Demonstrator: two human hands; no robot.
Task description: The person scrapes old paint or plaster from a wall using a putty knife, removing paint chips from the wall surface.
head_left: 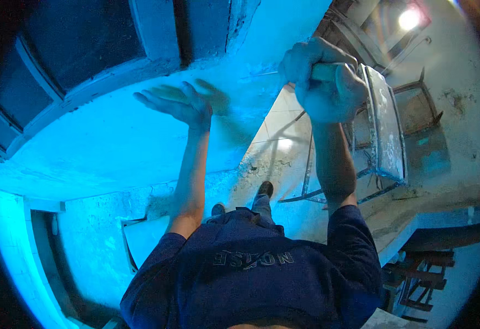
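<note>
My left hand (180,105) is raised with its fingers stretched out and apart. It holds nothing, and its shadow falls on the blue-lit wall (114,137) close behind it. My right hand (327,82) is higher up, near the wall's right edge. Its fingers wrap round a pale greenish, block-like handle (325,72), which shows only between fingers and thumb. A thin line runs left from that fist toward the wall. I cannot make out whether it belongs to the held thing.
A window frame (94,77) with dark panes fills the upper left. Right of my right forearm stands a metal-framed stand with a worn pale panel (385,123). A dark wooden rack or bench (429,263) sits at lower right. A bright lamp (409,20) shines at upper right.
</note>
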